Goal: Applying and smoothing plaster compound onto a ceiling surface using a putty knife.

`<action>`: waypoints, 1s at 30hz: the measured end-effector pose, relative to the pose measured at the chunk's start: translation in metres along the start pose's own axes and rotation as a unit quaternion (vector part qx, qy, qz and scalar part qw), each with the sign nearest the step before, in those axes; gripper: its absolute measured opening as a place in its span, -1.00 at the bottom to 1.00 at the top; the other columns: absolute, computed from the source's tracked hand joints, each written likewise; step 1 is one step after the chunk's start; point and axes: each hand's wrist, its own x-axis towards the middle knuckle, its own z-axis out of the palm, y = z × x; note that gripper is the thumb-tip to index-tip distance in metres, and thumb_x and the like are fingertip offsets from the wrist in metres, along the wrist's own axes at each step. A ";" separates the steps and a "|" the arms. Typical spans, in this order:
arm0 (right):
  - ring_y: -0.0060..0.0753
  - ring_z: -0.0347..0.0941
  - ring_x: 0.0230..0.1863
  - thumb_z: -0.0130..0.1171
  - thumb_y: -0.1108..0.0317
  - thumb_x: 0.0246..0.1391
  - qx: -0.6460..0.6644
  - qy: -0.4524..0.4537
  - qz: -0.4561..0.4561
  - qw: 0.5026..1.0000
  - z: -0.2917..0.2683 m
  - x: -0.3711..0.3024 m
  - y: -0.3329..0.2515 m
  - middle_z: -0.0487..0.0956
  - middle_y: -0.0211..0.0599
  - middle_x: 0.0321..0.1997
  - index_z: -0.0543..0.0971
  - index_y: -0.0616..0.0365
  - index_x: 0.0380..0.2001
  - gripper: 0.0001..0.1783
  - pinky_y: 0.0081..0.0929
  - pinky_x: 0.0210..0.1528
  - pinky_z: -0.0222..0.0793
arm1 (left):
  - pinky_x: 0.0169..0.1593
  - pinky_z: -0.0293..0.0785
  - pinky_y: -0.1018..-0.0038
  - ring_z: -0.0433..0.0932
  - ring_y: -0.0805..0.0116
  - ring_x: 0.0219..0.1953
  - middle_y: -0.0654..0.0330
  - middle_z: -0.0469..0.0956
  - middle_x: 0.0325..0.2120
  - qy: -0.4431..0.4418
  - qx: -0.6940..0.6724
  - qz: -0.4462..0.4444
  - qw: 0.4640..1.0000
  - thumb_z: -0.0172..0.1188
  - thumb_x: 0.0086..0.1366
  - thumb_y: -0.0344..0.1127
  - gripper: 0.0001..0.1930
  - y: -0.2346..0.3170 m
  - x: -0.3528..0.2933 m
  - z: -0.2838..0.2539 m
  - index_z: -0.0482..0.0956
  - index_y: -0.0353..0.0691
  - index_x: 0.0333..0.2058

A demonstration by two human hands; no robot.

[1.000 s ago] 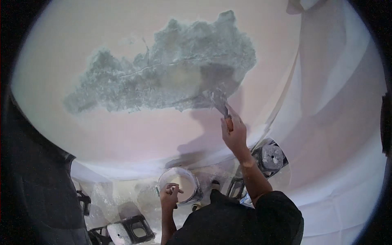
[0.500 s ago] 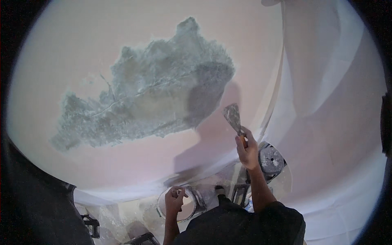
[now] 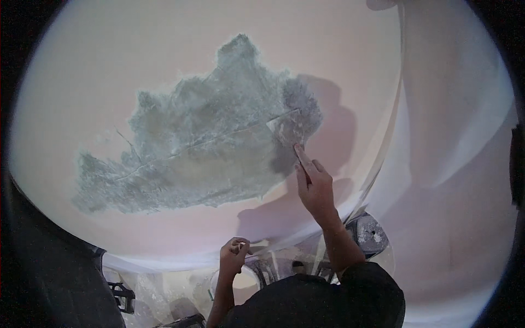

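Note:
Ahead of me is a pale pink wall (image 3: 186,49) with a large ragged grey-green patch (image 3: 213,126), crossed by a slanting raised line. My right hand (image 3: 314,188) grips a putty knife (image 3: 287,127), one finger stretched along it toward the blade. The smeared blade lies over the right part of the patch and appears to touch it; the fingers mostly hide the handle. Low in front of me, my left hand (image 3: 234,256) is closed, fingers curled; what it holds cannot be made out. Below it stands a white bucket (image 3: 246,287), partly covered by my arm and body.
Pale sheeting (image 3: 454,164) hangs on the right, beside the wall's edge. Near my right forearm stands a dark, white-splattered stool or step (image 3: 371,235). Another dark frame-like object (image 3: 123,298) is at lower left on the stained floor (image 3: 147,290).
My right hand has moved up and left, bringing the putty knife from beside the patch onto its right part. My left hand has risen slightly. The view has shifted a little.

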 end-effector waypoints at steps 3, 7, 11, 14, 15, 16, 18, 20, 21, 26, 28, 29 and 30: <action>-0.14 0.43 -0.52 0.07 0.46 0.14 0.001 0.007 -0.021 1.000 0.010 0.008 0.002 0.45 -0.08 -0.46 0.38 -0.02 0.20 -0.48 -0.31 -0.46 0.39 | -0.70 0.19 0.61 0.29 0.63 -0.76 0.20 0.58 -0.61 -0.005 -0.008 -0.013 1.000 0.16 0.25 -0.36 -0.90 -0.001 0.008 0.012 0.54 -0.28 -0.33; -0.09 0.47 -0.48 0.07 0.46 0.14 0.002 -0.006 -0.021 1.000 0.017 0.006 -0.002 0.46 -0.07 -0.42 0.35 -0.04 0.23 -0.45 -0.25 -0.43 0.44 | -0.66 0.24 0.59 0.35 0.61 -0.72 0.20 0.58 -0.61 -0.023 -0.024 -0.066 0.997 0.18 0.25 -0.33 -0.87 -0.001 0.011 0.026 0.55 -0.26 -0.33; -0.05 0.53 -0.41 0.06 0.44 0.14 -0.021 -0.041 0.001 0.999 0.015 0.008 -0.011 0.49 -0.02 -0.36 0.29 -0.07 0.26 -0.41 -0.22 -0.38 0.49 | -0.62 0.28 0.58 0.40 0.58 -0.68 0.20 0.58 -0.61 -0.045 -0.016 -0.031 0.998 0.19 0.24 -0.35 -0.90 -0.011 0.017 0.029 0.56 -0.25 -0.32; -0.05 0.53 -0.40 0.06 0.44 0.14 -0.029 -0.048 0.018 0.998 0.011 0.010 -0.018 0.49 -0.01 -0.35 0.28 -0.07 0.27 -0.41 -0.22 -0.37 0.49 | -0.61 0.26 0.61 0.39 0.60 -0.68 0.20 0.57 -0.62 -0.029 -0.022 -0.044 0.998 0.20 0.23 -0.38 -0.90 0.008 0.023 0.025 0.56 -0.26 -0.32; -0.06 0.53 -0.40 0.05 0.44 0.15 -0.029 -0.038 0.013 0.999 0.011 0.011 -0.020 0.49 -0.01 -0.35 0.29 -0.06 0.26 -0.42 -0.22 -0.38 0.49 | -0.62 0.24 0.62 0.37 0.62 -0.70 0.19 0.57 -0.62 -0.027 -0.020 -0.051 0.998 0.19 0.24 -0.40 -0.92 0.012 0.027 0.023 0.55 -0.27 -0.32; -0.06 0.53 -0.40 0.05 0.44 0.15 -0.029 -0.038 0.014 0.999 0.012 0.010 -0.020 0.49 -0.01 -0.35 0.29 -0.06 0.26 -0.42 -0.22 -0.38 0.49 | -0.62 0.24 0.62 0.37 0.62 -0.70 0.19 0.57 -0.62 -0.027 -0.020 -0.051 0.998 0.19 0.24 -0.40 -0.92 0.015 0.029 0.022 0.55 -0.27 -0.32; -0.05 0.54 -0.40 0.05 0.45 0.14 -0.030 -0.024 0.015 0.999 0.015 0.007 -0.019 0.49 -0.01 -0.35 0.30 -0.05 0.25 -0.43 -0.23 -0.37 0.49 | -0.64 0.22 0.62 0.36 0.64 -0.71 0.20 0.57 -0.61 -0.025 -0.030 -0.014 0.999 0.17 0.25 -0.42 -0.93 0.019 0.030 0.019 0.55 -0.28 -0.32; -0.05 0.53 -0.40 0.05 0.45 0.14 -0.028 -0.040 0.031 0.998 0.011 0.006 -0.024 0.49 0.00 -0.34 0.31 -0.04 0.25 -0.43 -0.23 -0.37 0.49 | -0.65 0.22 0.62 0.35 0.63 -0.72 0.19 0.57 -0.60 -0.027 -0.025 -0.008 0.999 0.16 0.25 -0.44 -0.94 0.018 0.028 0.015 0.55 -0.28 -0.32; -0.06 0.53 -0.41 0.05 0.45 0.14 -0.027 -0.054 0.047 0.997 0.008 0.006 -0.026 0.49 0.00 -0.34 0.31 -0.03 0.25 -0.43 -0.23 -0.37 0.49 | -0.65 0.22 0.62 0.36 0.62 -0.72 0.20 0.57 -0.60 -0.026 -0.026 -0.009 0.999 0.16 0.25 -0.43 -0.94 0.016 0.025 0.016 0.54 -0.28 -0.32; -0.06 0.48 -0.45 0.06 0.46 0.13 -0.047 -0.029 0.026 0.998 0.010 0.005 -0.028 0.47 -0.05 -0.36 0.29 -0.02 0.26 -0.41 -0.20 -0.41 0.46 | -0.64 0.24 0.62 0.37 0.61 -0.71 0.22 0.57 -0.62 -0.032 -0.046 -0.056 0.997 0.18 0.24 -0.41 -0.92 0.018 0.020 0.016 0.55 -0.28 -0.32; -0.07 0.47 -0.46 0.06 0.47 0.13 -0.054 -0.047 0.040 0.997 0.011 0.005 -0.027 0.46 -0.07 -0.37 0.28 -0.03 0.26 -0.40 -0.20 -0.43 0.45 | -0.63 0.26 0.62 0.39 0.61 -0.68 0.23 0.56 -0.63 -0.038 -0.037 -0.034 0.998 0.18 0.24 -0.40 -0.91 0.018 0.020 0.015 0.55 -0.28 -0.31; -0.16 0.39 -0.53 0.08 0.49 0.11 -0.042 0.000 0.019 0.999 0.017 0.007 -0.026 0.39 -0.11 -0.47 0.35 -0.01 0.22 -0.44 -0.27 -0.47 0.37 | -0.62 0.26 0.62 0.39 0.62 -0.67 0.23 0.56 -0.62 -0.033 -0.031 -0.037 0.998 0.18 0.25 -0.40 -0.91 0.021 0.026 0.013 0.55 -0.28 -0.31; -0.26 0.30 -0.61 0.10 0.52 0.10 -0.028 0.045 -0.003 0.999 0.020 0.007 -0.026 0.33 -0.15 -0.57 0.42 0.00 0.17 -0.48 -0.35 -0.51 0.28 | -0.61 0.27 0.62 0.39 0.62 -0.65 0.23 0.56 -0.61 -0.024 -0.026 -0.042 0.999 0.17 0.25 -0.39 -0.91 0.024 0.032 0.011 0.55 -0.28 -0.31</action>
